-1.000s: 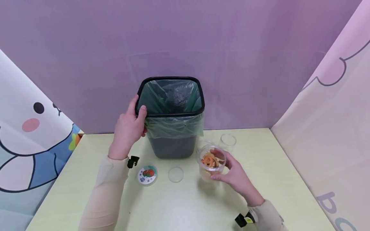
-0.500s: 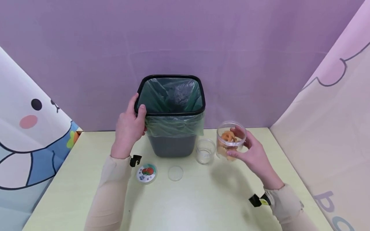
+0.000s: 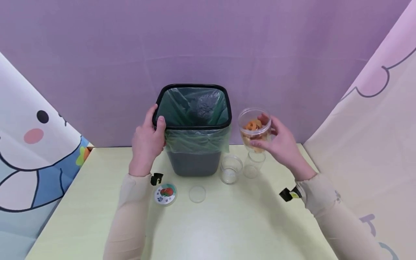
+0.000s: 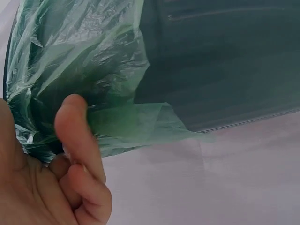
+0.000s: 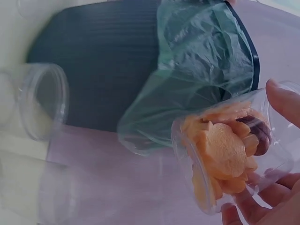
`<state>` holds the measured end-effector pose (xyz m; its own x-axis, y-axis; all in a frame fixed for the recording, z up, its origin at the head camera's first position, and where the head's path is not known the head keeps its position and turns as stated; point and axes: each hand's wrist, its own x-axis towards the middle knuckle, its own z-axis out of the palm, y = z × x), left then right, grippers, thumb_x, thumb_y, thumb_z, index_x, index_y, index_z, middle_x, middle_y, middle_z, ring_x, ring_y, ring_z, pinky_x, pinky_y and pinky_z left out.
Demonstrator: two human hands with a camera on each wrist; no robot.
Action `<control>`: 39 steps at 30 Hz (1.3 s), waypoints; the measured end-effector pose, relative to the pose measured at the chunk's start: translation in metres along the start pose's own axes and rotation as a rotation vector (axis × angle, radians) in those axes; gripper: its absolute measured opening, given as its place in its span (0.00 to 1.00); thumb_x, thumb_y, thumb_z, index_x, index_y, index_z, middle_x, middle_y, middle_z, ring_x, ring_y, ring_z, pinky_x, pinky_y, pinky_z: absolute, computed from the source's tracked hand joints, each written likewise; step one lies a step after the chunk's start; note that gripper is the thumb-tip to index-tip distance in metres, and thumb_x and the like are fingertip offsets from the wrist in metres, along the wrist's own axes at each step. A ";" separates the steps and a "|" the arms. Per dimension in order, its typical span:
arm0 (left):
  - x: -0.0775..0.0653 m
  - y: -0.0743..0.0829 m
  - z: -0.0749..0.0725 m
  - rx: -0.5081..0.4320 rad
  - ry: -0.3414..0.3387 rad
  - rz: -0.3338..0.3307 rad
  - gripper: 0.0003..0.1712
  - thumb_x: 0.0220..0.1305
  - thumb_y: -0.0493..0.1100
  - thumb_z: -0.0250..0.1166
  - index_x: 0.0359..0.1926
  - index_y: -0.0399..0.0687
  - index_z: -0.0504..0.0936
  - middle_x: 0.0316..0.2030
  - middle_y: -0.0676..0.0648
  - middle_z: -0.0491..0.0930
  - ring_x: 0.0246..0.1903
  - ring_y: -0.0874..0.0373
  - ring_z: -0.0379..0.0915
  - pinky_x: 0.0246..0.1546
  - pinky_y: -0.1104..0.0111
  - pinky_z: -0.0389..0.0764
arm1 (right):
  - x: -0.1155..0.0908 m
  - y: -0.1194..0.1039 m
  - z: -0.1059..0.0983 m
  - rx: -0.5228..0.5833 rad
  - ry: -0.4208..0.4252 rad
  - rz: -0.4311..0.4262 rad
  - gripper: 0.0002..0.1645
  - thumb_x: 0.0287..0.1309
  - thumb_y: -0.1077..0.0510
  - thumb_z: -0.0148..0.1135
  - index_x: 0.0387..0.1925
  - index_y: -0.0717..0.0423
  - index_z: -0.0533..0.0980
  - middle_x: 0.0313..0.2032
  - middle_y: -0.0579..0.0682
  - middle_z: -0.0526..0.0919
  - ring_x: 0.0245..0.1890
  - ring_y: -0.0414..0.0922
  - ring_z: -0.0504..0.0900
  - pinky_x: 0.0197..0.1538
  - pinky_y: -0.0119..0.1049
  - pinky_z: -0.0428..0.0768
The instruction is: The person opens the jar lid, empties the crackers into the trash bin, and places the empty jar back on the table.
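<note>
My left hand (image 3: 146, 141) grips the black rim at the left side of a grey trash can (image 3: 194, 164), thumb over the front edge. A green plastic liner (image 3: 195, 141) is folded over that rim. My right hand (image 3: 283, 146) holds a clear plastic jar (image 3: 244, 134), raised to the right of the can and apart from it. Orange, petal-like pieces (image 5: 225, 150) and one dark brown piece (image 5: 259, 135) lie inside the jar, as the right wrist view shows. The jar's mouth carries no lid.
Two clear jars, one short (image 3: 231, 171) and one slimmer (image 3: 254, 167), stand on the table right of the can. In front lie a round lid with a red fruit print (image 3: 165, 194) and a small clear disc (image 3: 197, 194). A purple cloth wall (image 3: 269, 72) rises behind.
My right hand has lifted the jar from the tabletop area, first to the right, then upward past the slimmer jar. The left hand has kept its hold on the trash can's rim.
</note>
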<state>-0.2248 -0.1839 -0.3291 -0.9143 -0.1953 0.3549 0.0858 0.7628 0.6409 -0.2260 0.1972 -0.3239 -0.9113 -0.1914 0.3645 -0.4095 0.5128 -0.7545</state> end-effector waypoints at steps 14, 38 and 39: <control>0.000 -0.004 0.002 -0.012 0.054 -0.011 0.35 0.74 0.69 0.36 0.77 0.71 0.55 0.15 0.44 0.73 0.15 0.47 0.68 0.15 0.56 0.65 | 0.066 -0.027 0.007 -0.229 0.028 -0.118 0.53 0.42 0.51 0.83 0.70 0.54 0.66 0.58 0.55 0.78 0.57 0.55 0.74 0.58 0.57 0.70; -0.002 -0.003 0.000 0.021 0.041 0.034 0.36 0.73 0.71 0.34 0.77 0.69 0.55 0.14 0.45 0.69 0.13 0.47 0.63 0.13 0.57 0.61 | 0.112 -0.060 0.008 -0.721 0.006 -0.557 0.52 0.41 0.59 0.83 0.69 0.56 0.67 0.67 0.57 0.71 0.68 0.58 0.65 0.67 0.58 0.62; -0.002 -0.003 0.000 0.023 0.044 0.037 0.37 0.73 0.71 0.34 0.77 0.69 0.55 0.14 0.45 0.69 0.13 0.47 0.63 0.13 0.57 0.61 | 0.113 -0.061 0.009 -0.728 0.010 -0.576 0.52 0.41 0.59 0.82 0.69 0.57 0.67 0.66 0.58 0.71 0.68 0.58 0.65 0.66 0.58 0.62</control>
<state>-0.2238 -0.1857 -0.3320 -0.8924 -0.1928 0.4079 0.1100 0.7839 0.6111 -0.3040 0.1369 -0.2414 -0.5739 -0.5740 0.5841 -0.6681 0.7407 0.0715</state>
